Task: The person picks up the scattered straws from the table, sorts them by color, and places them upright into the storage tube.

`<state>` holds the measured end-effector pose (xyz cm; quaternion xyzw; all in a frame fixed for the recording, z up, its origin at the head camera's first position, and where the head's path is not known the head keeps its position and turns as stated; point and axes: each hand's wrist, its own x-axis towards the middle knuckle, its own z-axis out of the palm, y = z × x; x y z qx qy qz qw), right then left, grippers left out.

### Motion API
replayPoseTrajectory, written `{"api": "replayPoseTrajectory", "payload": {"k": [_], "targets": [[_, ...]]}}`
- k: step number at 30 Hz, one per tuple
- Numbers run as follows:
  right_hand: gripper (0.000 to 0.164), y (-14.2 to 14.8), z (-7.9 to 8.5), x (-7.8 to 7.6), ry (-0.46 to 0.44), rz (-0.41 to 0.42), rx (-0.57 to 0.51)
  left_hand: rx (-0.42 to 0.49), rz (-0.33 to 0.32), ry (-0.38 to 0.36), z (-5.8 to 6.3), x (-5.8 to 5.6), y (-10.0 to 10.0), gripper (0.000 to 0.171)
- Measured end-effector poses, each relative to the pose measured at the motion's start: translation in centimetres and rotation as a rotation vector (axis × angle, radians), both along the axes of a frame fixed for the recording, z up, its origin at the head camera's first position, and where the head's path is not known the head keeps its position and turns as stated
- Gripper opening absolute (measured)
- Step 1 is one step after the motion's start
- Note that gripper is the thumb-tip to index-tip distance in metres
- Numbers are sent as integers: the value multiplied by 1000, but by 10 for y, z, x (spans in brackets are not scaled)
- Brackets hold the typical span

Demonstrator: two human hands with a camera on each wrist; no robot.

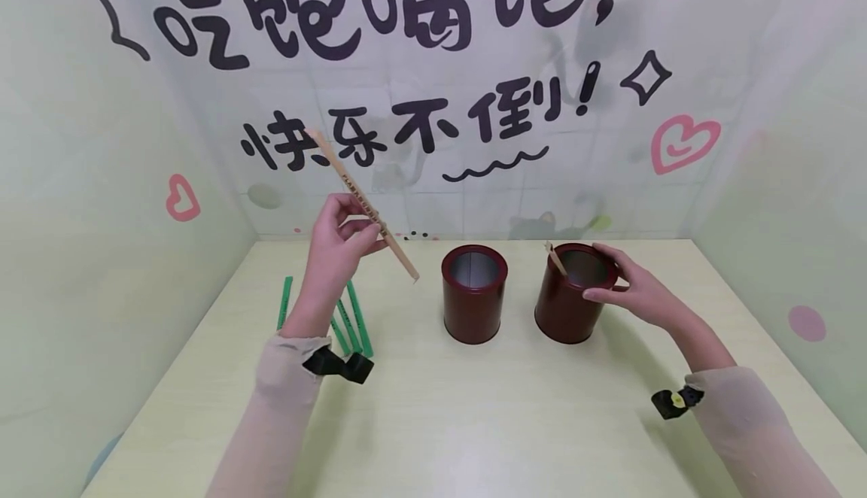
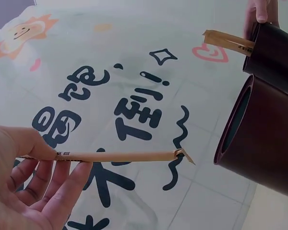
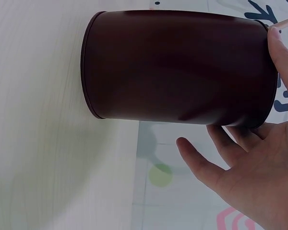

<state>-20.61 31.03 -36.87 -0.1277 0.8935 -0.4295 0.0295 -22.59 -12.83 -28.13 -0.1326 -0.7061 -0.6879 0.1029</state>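
Inspecting head view 1st: L hand (image 1: 344, 241) grasps a wrapped stick (image 1: 355, 189), pinched btwn thumb & fingers, raised clear of the table (image 1: 433, 423). Stick slants, upper end to the L, lower end to the R, lettering along its side. Lower end is near the middle can (image 1: 472, 314), apart from it. Green sticks (image 1: 357, 321) lie on the table, partly hidden by L forearm. R hand (image 1: 633, 287) grips the R can (image 1: 567, 310) at the rim, thumb on near side, fingers on far side. Both cans dk red, mouths up, side by side w/ a gap btwn. Middle can: grey inner wall visible. R can: a second stick (image 1: 557, 260) leans at its L rim, top end protruding; lower part hidden by can wall.

L wrist view: held stick runs approx. level across the pic, thumb above, fingertips below; its end wrapper is torn, w/ a flap, pointing twd middle can's mouth, not touching. Second stick projects from R can; part of R hand shows at that can's rim.

R wrist view: R can fills upper part, wall plain & dk. R hand's thumb & some fingers are at its rim; one finger extends clear of the wall. Can's contents can't be seen from this side.
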Motion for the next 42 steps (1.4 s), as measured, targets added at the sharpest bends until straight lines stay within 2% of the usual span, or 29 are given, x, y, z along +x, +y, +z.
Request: {"api": "replayPoseTrajectory", "payload": {"k": [13, 19, 42], "targets": [[81, -2, 3, -1, 10, 2, 0, 78, -67, 85, 12, 2, 38, 29], [81, -2, 3, 0, 5, 4, -3, 69, -100, 113, 13, 1, 55, 28], [81, -1, -1, 0, 9, 0, -3, 56, -199, 118, 13, 4, 103, 28]]}}
